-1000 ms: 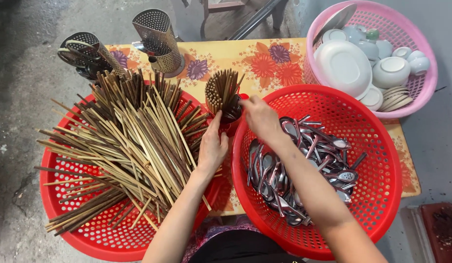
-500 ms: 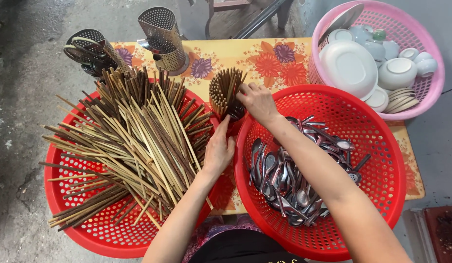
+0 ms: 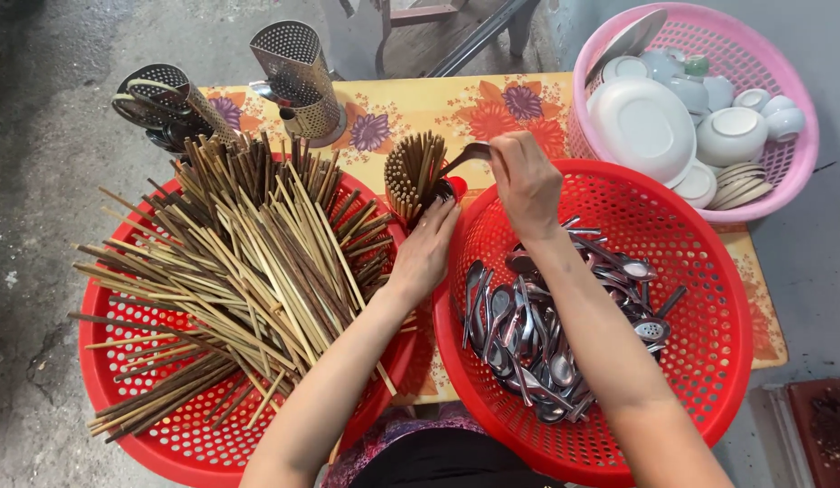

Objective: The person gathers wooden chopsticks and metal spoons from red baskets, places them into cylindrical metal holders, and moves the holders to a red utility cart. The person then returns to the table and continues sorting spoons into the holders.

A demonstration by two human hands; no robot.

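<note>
My right hand (image 3: 526,181) grips a metal spoon (image 3: 465,155) by its handle, with the bowl end held over a small holder packed with upright chopsticks (image 3: 416,174). My left hand (image 3: 426,249) rests against that holder's near side, between two red baskets. The left red basket (image 3: 158,425) is heaped with loose wooden chopsticks (image 3: 244,271). The right red basket (image 3: 700,298) holds a pile of metal spoons (image 3: 537,334) under my right forearm.
Two perforated metal utensil holders (image 3: 298,77) (image 3: 162,99) stand at the table's far side on a floral cloth (image 3: 438,104). A pink basket (image 3: 795,163) at far right holds white bowls and plates. Concrete floor lies left; chair legs behind the table.
My right hand has lifted a spoon out of the right basket and brought it to the chopstick holder. My left hand has moved up against the holder.
</note>
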